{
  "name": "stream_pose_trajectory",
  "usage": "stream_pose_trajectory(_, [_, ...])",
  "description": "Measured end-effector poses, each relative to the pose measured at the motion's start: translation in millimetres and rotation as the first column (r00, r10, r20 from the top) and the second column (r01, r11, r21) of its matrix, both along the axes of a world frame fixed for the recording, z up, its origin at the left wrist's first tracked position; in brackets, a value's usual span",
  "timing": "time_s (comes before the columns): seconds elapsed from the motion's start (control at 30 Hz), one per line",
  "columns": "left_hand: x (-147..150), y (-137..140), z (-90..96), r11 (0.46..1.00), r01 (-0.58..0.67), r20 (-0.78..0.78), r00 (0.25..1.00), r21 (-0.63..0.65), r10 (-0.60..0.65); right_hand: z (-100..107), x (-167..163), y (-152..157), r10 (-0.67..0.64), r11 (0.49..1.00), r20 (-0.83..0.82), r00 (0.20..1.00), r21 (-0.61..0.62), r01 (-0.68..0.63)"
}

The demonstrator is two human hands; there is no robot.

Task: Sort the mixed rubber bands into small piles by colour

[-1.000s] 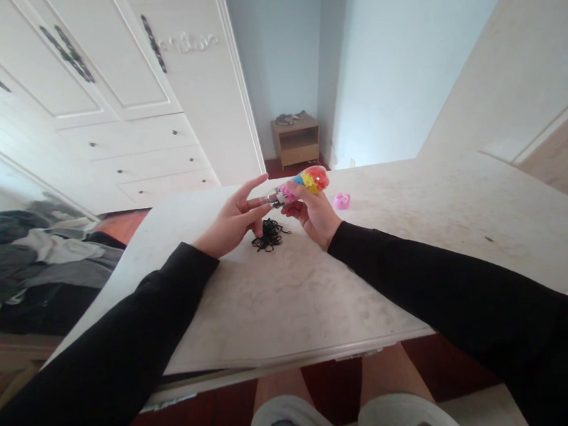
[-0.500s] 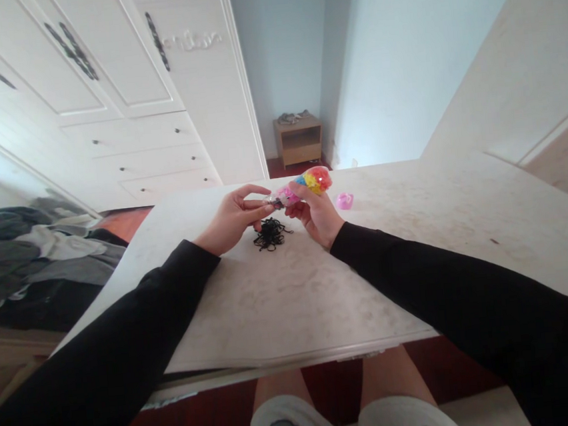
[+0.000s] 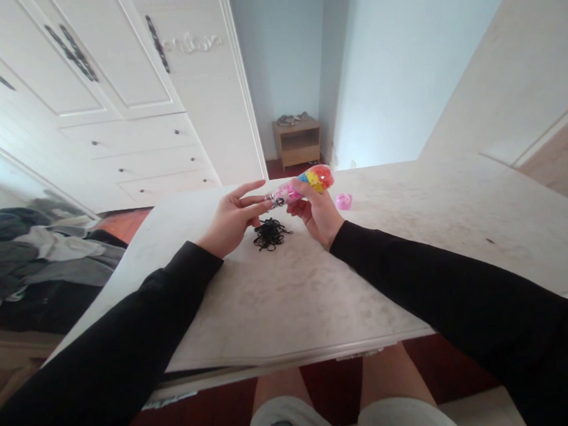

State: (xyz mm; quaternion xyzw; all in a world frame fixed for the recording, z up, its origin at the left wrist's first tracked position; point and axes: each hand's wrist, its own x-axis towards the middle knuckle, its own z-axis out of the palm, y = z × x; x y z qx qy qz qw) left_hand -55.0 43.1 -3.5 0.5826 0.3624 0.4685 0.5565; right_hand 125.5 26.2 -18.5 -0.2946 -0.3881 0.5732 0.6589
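Just above the frame's centre, the right hand (image 3: 320, 217) is wrapped round the multicoloured container (image 3: 317, 178), which I'd hold steady while the left hand (image 3: 229, 223) touches its narrow end beside the black bands (image 3: 270, 235), though whether those fingers pinch anything I can't tell.

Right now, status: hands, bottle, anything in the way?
Right hand grips bottle. Left hand at its narrow end. Black bands, pink piece on table; neither seems blocking.
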Motion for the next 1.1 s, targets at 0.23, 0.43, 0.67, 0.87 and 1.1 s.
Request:
stream_pose_trajectory(0.23, [-0.5,-6.3,-1.6,0.94,0.342,-0.019,0.94,-0.01,-0.342,-0.6,0.6,0.3,0.006,1.0,-0.016,1.0,-0.003,-0.006])
stream_pose_trajectory(0.43, [-2.6,-1.7,0.6,0.943,0.314,-0.179,0.94,0.109,-0.292,-0.9,-1.4,-2.6,0.02,1.0,-0.009,1.0,-0.013,-0.02])
stream_pose_trajectory(0.67, [0.4,-3.4,5.8,0.98,0.104,-0.216,0.974,0.171,-0.066,0.0,-1.3,-1.9,0.023,1.0,-0.005,1.0,0.0,-0.023])
stream_pose_trajectory(0.87, [0.8,-4.9,8.0,0.981,-0.051,-0.228,0.969,0.185,0.093,0.2,-2.1,-1.6,-0.009,1.0,0.009,1.0,-0.023,0.009])
stream_pose_trajectory(1.1, [0.9,-4.6,5.7,0.973,-0.053,-0.303,0.945,0.227,0.122,1.9,-2.3,-3.3,-0.029,0.999,0.033,0.999,-0.031,0.03])
